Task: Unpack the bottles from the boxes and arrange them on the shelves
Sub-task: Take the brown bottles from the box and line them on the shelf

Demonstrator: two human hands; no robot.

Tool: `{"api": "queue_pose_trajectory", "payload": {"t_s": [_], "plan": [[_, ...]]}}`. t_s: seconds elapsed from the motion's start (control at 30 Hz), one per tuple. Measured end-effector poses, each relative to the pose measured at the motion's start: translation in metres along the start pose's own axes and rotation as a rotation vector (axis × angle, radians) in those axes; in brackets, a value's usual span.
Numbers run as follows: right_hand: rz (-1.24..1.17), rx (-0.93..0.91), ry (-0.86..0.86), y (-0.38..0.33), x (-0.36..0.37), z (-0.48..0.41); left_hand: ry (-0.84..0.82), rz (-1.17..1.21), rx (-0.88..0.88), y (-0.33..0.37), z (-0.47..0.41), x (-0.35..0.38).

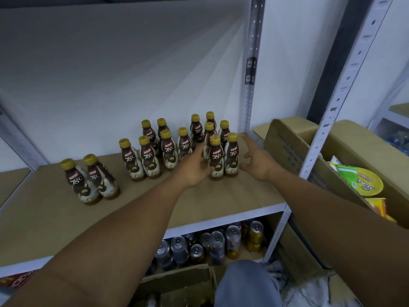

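Observation:
Several brown coffee bottles with yellow caps stand on the brown shelf board (pixel 232 196). A pair (pixel 90 180) stands at the left, another pair (pixel 141 160) nearer the middle, and a cluster (pixel 183 140) sits toward the back right. My left hand (pixel 194 167) touches the left side of the front pair (pixel 223 156) with fingers spread. My right hand (pixel 256 158) is open just right of that pair, fingers spread and slightly apart from the bottles.
An open cardboard box (pixel 294 138) with snack packs (pixel 363 182) sits at the right, past a white upright post (pixel 336 103). Drink cans (pixel 217 240) fill the lower shelf. Another cardboard box (pixel 177 282) lies below, next to my knee (pixel 245 284).

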State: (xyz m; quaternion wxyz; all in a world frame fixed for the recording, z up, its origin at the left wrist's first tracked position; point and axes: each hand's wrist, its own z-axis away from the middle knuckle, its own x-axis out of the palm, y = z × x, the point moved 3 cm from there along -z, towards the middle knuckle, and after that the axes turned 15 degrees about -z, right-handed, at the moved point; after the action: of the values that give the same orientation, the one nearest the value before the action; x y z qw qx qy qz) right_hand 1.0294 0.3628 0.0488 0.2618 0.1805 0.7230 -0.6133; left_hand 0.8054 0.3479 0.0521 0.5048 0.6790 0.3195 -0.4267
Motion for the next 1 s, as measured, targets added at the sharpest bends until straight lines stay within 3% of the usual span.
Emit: {"api": "queue_pose_trajectory", "payload": {"t_s": [0.23, 0.43, 0.67, 1.0], "plan": [[0.115, 0.234, -0.145, 0.004, 0.063, 0.058, -0.175, -0.088, -0.121, -0.034, 0.068, 0.013], [0.224, 0.165, -0.273, -0.026, 0.133, 0.109, -0.277, -0.203, -0.106, -0.063, 0.144, 0.024], [0.239, 0.045, -0.185, -0.043, 0.194, 0.18, -0.14, -0.329, -0.036, -0.078, 0.225, 0.04], [0.074, 0.224, -0.359, 0.011, 0.27, 0.233, -0.234, -0.031, -0.328, -0.14, 0.308, 0.115]]}}
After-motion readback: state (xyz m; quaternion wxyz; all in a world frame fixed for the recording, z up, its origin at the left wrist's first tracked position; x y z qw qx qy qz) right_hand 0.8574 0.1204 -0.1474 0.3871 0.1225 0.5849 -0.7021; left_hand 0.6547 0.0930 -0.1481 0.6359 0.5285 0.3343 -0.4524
